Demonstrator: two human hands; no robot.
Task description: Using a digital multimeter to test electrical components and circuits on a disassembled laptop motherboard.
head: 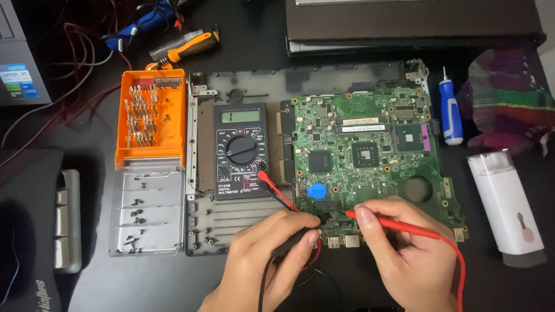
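A green laptop motherboard [370,147] lies in a grey laptop base shell [231,222]. My right hand [404,254] grips a red multimeter probe [399,225], its tip touching the board's lower edge. My left hand [260,260] holds a black probe [292,240] pointed at the same lower part of the board. A black digital multimeter [240,150] rests on the shell to the left of the board, with red and black leads plugged in at its lower right.
An orange screwdriver-bit case [151,118] with a clear lid holding several small screws lies at the left. A blue-handled screwdriver [450,112] and a white cleaning tool [507,202] lie at the right. A closed laptop [404,26] sits at the back, with an orange-handled tool [185,47] and wires to its left.
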